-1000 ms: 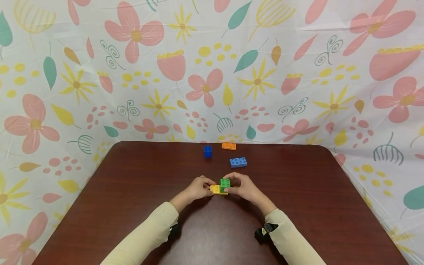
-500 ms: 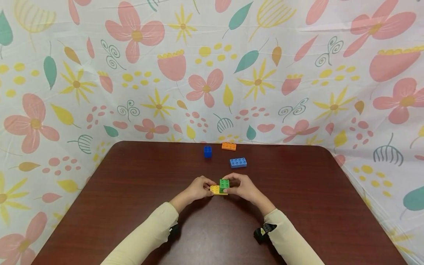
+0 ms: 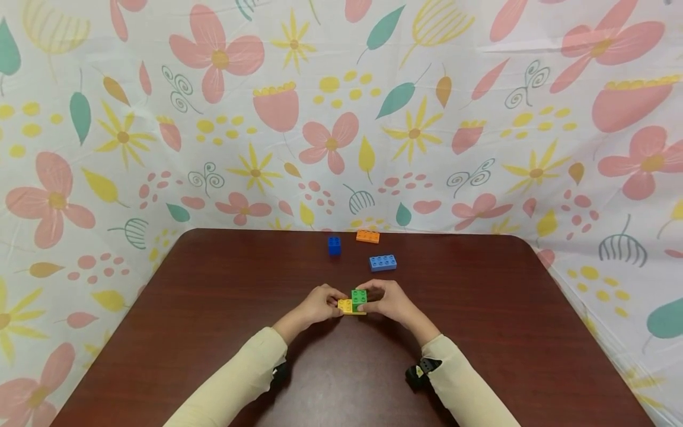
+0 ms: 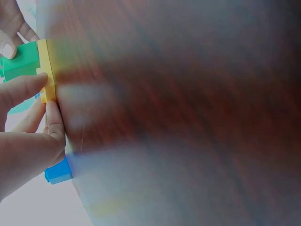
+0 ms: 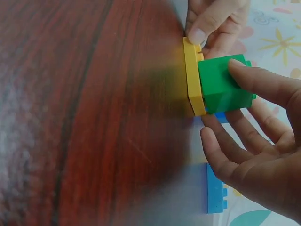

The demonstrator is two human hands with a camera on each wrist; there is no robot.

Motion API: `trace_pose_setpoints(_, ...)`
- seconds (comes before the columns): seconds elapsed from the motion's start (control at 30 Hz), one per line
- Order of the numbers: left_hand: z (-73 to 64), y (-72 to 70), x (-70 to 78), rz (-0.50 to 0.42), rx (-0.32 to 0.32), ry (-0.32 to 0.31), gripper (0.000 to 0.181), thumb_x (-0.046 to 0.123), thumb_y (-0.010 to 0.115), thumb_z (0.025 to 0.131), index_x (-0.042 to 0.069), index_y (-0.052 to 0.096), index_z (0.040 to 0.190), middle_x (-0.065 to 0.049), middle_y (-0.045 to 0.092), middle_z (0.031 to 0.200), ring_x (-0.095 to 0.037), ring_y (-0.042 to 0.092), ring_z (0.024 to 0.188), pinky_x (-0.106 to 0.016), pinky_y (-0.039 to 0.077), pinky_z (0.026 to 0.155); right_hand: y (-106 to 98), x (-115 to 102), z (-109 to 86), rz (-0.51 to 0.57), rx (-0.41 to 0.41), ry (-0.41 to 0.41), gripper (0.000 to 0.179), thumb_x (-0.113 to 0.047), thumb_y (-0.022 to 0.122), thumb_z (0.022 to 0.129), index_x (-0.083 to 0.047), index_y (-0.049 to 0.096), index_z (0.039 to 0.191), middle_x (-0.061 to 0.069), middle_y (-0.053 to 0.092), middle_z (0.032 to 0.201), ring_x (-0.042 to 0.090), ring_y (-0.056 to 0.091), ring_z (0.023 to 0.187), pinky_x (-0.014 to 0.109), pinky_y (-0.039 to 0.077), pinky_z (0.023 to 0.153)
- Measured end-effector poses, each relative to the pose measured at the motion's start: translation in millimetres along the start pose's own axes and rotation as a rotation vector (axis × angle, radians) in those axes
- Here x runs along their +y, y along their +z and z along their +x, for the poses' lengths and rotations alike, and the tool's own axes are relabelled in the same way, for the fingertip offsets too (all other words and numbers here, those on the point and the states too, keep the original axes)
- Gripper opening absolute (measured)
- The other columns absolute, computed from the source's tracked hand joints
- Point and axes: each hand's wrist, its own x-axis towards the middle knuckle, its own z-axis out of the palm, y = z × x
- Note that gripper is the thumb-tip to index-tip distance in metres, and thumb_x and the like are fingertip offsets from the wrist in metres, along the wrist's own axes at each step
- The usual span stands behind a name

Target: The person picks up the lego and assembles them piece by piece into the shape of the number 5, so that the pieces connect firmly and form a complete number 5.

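Green brick between the right fingers

On the right half of a toy plate a four-stud brick is carried; the plate is flanked on its left by the left grip, the brick on its right by the right grip. Behind, on the table, an eight-stud brick is placed at right, a farther four-stud brick at left, and, rearmost, a second plate sideways between these. The table is backed by a cloth.
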Motion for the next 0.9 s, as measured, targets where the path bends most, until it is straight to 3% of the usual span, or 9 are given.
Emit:
trace_pose_setpoints(0.4, -2.3, 0.0, -1.1, -0.009, 0.011, 0.014, 0.032, -0.006, 0.073, 0.08, 0.0, 0.07, 0.111, -0.01, 0.053, 0.099, -0.02, 0.055, 0.089, -0.028, 0.051, 0.073, -1, -33, -14.6, 0.042, -0.015, 0.047, 0.038, -0.002, 0.075, 0.081, 0.003, 0.065, 0.117, 0.023, 0.066, 0.11, 0.038, 0.061, 0.103, 0.038, 0.054, 0.079)
trace_pose_setpoints(0.9, -0.7, 1.0, 3.3, -0.008, 0.003, -0.008, 0.032, -0.005, 0.072, 0.08, 0.001, 0.07, 0.112, -0.01, 0.053, 0.099, -0.02, 0.054, 0.088, -0.029, 0.052, 0.072, -2, -35, -17.3, 0.027, 0.001, 0.019, 0.036, 0.0, 0.076, 0.08, 0.003, 0.066, 0.114, 0.023, 0.067, 0.107, 0.036, 0.063, 0.099, 0.038, 0.055, 0.078)
